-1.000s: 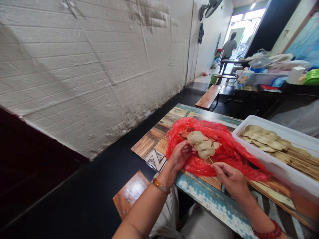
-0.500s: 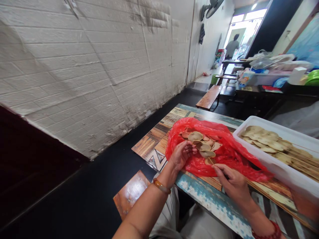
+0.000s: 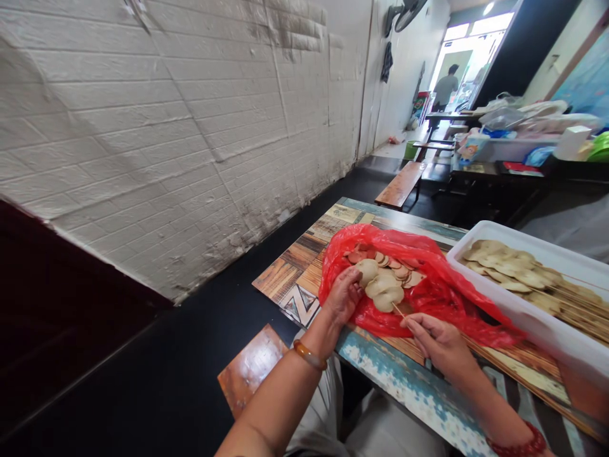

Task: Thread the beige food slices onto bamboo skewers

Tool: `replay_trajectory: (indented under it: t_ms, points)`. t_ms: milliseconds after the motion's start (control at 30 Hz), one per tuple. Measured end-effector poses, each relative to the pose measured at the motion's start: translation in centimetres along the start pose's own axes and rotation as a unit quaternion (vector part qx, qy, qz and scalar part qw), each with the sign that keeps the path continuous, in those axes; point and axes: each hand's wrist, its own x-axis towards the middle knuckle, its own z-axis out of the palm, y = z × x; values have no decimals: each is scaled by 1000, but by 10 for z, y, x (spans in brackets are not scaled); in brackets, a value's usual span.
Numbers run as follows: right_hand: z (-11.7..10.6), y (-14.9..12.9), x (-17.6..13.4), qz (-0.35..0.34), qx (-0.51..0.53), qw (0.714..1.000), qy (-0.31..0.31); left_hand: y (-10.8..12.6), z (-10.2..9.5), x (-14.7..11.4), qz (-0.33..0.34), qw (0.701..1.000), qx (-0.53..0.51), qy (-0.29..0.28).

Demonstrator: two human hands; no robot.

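Several pale slices (image 3: 386,293) sit along a thin stick (image 3: 398,310) over our open red bag (image 3: 440,308) on the tabletop (image 3: 288,266). Our right hand (image 3: 440,341) has its fingers pinched closed on the stick's near end; our left hand (image 3: 346,295) curls its fingers nearly together on an upper slice (image 3: 367,271). Our white tray (image 3: 480,274) stands right beside the bag.

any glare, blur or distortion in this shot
Head view: doorway blown out, the person before it soft; head view: white glare on the near stool, small highlights on the bag; head view: wide-angle slant overall.
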Motion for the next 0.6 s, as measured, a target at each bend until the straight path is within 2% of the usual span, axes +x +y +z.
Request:
replay_trajectory:
  t_ms: [400,600]
  points:
    - [-3,9,3,-11,-23,1000,-7,-1,4,-1,7,998,54,4]
    - [-3,6,2,-21,-26,999,-7,-1,5,-1,25,997,73,30]
